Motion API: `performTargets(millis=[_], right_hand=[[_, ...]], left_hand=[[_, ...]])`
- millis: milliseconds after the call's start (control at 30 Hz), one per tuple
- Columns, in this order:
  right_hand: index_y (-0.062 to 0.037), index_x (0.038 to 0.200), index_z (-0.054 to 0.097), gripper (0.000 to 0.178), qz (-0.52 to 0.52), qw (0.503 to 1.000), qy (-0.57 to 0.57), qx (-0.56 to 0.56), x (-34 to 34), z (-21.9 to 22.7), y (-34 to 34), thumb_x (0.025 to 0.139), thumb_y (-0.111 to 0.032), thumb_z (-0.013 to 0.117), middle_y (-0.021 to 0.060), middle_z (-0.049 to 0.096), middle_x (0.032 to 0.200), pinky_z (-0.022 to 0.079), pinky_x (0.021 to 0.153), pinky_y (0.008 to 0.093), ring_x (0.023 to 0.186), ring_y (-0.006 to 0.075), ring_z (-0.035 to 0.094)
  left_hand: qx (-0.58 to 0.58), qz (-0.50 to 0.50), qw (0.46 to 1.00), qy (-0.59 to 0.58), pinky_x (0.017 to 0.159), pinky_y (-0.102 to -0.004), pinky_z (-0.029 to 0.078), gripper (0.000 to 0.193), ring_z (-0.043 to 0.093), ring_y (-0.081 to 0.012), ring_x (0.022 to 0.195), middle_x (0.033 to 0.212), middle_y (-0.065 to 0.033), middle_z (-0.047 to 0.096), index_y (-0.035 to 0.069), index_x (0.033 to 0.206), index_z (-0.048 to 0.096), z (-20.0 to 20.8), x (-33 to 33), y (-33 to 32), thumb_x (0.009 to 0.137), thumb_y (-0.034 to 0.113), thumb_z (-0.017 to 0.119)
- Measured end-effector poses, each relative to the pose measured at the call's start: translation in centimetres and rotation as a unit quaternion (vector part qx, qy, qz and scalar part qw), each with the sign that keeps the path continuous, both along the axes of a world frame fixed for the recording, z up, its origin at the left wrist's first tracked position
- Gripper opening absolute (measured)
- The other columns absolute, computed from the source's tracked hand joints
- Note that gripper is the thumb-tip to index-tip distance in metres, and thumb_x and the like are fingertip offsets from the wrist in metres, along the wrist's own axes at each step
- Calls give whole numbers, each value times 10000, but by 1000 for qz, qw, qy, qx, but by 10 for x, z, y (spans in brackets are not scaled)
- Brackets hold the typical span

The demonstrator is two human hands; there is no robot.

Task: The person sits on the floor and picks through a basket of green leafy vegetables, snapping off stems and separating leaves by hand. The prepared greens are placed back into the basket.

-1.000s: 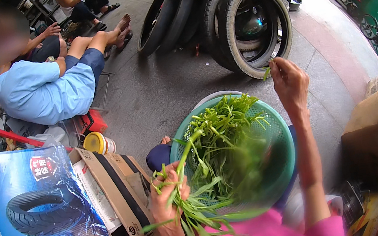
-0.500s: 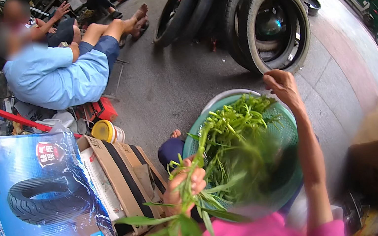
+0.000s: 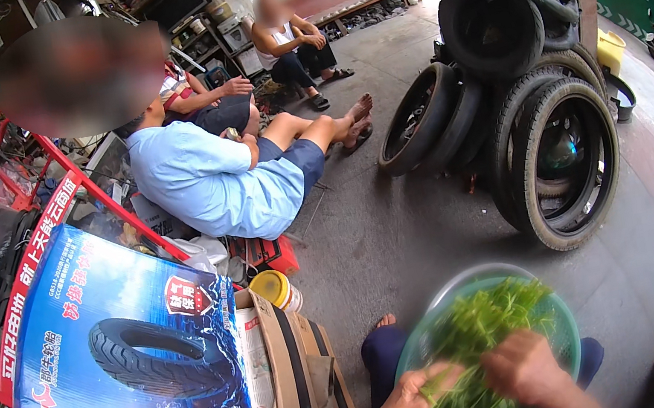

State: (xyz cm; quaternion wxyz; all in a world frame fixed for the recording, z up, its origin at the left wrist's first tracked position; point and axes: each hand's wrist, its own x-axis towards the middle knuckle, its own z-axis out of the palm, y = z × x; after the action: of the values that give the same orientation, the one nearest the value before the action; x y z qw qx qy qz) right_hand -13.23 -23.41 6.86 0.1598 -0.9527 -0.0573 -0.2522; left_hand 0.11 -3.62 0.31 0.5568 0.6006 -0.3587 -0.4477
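Long-stemmed leafy greens (image 3: 496, 310) fill a green plastic colander (image 3: 572, 336) between my knees, at the bottom of the view. My left hand (image 3: 418, 394) is closed around a bunch of these greens at the colander's near left side, and leaves hang below it. Over the greens, close to the left hand, my right hand (image 3: 525, 371) has its fingers curled. It is slightly blurred, and what lies inside its fingers is hidden.
A blue box (image 3: 148, 320) with a tyre picture and an open cardboard carton (image 3: 292, 383) stand at my left. Beside them is a yellow-lidded tub (image 3: 272, 287). Stacked tyres (image 3: 529, 196) stand ahead right. A seated person in light blue (image 3: 196, 170) and others sit ahead left.
My right hand has come down from beyond the colander's right rim to the greens beside my left hand. The bunch in my left hand has moved over the colander. The view has tilted up.
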Motion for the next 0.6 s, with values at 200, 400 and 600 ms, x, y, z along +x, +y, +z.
performTargets(millis=[200,400,600], right_hand=[[-129,630,530,180,-29,998,-50,-40,-15,-15,-3,630,-154,708,-11,429,540,347,396,318,436,150,415],[-63,689,620,128,-143,938,-77,305,-35,-23,6,716,-173,679,28,559,596,381,462,305,496,161,509],[16,690,632,129,-322,776,-203,503,-76,-32,-12,801,-31,587,92,612,608,431,515,251,521,126,559]], left_hand=[[-48,-19,989,-141,939,-292,489,402,637,-182,1104,1212,-126,674,15,1280,608,13,-11,-10,879,-8,626],[-59,-112,985,-120,899,-283,506,324,648,-188,1063,1158,-102,685,26,1239,639,0,-6,-5,916,18,632],[-7,141,985,100,575,-211,505,216,646,-84,704,897,-58,718,35,1134,702,19,3,14,943,131,670]])
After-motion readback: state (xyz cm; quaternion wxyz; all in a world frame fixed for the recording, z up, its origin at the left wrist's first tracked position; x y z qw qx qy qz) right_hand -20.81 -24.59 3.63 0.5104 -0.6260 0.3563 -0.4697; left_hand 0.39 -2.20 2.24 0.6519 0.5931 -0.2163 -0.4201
